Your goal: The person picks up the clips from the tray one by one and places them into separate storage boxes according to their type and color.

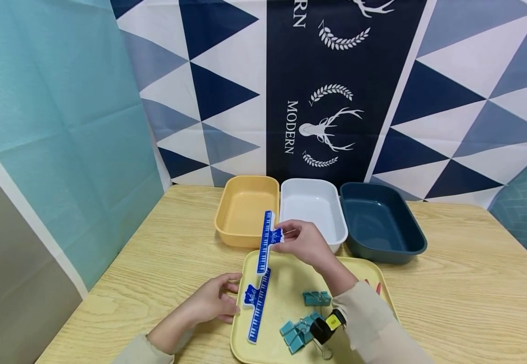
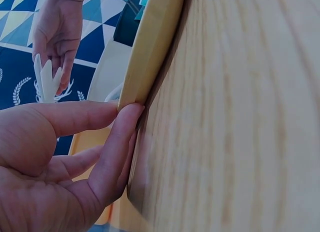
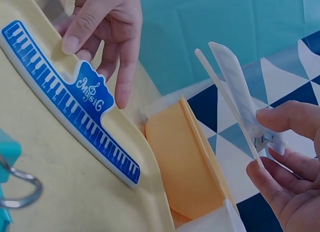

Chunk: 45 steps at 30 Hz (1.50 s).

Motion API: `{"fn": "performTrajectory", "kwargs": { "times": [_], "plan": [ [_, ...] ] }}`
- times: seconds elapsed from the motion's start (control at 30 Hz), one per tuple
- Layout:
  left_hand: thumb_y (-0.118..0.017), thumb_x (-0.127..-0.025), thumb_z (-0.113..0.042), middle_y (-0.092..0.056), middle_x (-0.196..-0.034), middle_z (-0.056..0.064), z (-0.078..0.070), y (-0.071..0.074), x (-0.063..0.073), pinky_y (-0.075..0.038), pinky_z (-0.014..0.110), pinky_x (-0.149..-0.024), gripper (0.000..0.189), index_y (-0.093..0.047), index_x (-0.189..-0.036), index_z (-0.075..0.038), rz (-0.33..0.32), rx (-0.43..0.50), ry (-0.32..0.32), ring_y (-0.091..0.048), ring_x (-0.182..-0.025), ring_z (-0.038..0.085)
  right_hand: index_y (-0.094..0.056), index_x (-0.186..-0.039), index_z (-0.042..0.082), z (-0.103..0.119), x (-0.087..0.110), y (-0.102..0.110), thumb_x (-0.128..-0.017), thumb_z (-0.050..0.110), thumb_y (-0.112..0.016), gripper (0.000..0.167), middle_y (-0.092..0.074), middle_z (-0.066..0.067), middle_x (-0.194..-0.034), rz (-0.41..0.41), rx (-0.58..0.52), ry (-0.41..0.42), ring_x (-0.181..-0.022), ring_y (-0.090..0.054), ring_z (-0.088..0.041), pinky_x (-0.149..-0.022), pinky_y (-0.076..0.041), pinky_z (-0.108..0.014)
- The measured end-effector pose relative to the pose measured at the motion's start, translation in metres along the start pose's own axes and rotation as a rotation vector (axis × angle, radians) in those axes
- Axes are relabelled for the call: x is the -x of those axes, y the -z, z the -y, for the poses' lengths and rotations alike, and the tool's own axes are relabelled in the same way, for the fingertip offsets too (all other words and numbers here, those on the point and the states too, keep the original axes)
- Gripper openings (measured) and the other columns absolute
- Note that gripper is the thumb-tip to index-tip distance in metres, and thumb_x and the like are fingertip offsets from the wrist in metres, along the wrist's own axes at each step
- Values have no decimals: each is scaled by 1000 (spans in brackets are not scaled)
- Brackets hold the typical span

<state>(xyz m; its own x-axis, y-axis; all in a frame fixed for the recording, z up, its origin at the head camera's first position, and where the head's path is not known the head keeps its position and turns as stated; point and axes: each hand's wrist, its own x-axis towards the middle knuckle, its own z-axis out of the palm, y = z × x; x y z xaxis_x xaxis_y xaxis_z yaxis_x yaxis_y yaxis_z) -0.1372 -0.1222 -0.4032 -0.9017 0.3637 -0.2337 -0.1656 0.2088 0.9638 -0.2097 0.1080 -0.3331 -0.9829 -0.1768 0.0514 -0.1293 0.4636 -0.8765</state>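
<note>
Here, the right hand [image 1: 303, 242] pinched a blue clip [image 1: 265, 247] by its tab, above the tray's [image 1: 286, 296] far left edge. The left hand [image 1: 213, 302] pinched the tray's left rim. A second clip [image 1: 258, 311] lay on the tray, along that rim. Teal binder clips [image 1: 316, 299] sat on the tray's near half. The right sleeve [image 1: 368, 321] hid some tray and most of the red items [image 1: 378, 288] at its right. Beyond the tray, in a row: orange bin [image 1: 250, 202], white bin [image 1: 311, 205], dark bin [image 1: 382, 217]; the right hand blocked part of the white one.
</note>
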Motion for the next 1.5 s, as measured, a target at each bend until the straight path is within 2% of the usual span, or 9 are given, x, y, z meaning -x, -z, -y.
{"fn": "performTrajectory", "kwargs": {
  "times": [0.67, 1.07, 1.5],
  "plan": [
    [-65, -71, 16, -48, -110, 17, 1, 0, -1, -59, 39, -62, 76, -34, -139, 3, 6, 14, -5, -62, -82, 22, -68, -105, 10, 7, -16, -4, -69, 13, -80, 39, -61, -6, -95, -21, -22, -63, -90, -54, -23, -71, -53, -29],
    [-66, -71, 16, -48, -110, 16, 2, 0, 0, -59, 39, -63, 77, -33, -140, 3, 8, 22, -6, -63, -83, 22, -68, -109, 9, 12, -22, -6, -71, 12, -79, 40, -61, -8, -99, -26, -19, -75, -93, -54, -24, -76, -52, -31],
    [-66, -70, 17, -49, -108, 16, -3, -6, 6, -59, 38, -63, 78, -35, -139, 3, -14, 8, 8, -62, -80, 22, -68, -107, 7, 12, -22, -10, -70, 10, -80, 39, -62, -7, -96, -23, -32, -61, -90, -56, -22, -73, -52, -29]
  ]
}}
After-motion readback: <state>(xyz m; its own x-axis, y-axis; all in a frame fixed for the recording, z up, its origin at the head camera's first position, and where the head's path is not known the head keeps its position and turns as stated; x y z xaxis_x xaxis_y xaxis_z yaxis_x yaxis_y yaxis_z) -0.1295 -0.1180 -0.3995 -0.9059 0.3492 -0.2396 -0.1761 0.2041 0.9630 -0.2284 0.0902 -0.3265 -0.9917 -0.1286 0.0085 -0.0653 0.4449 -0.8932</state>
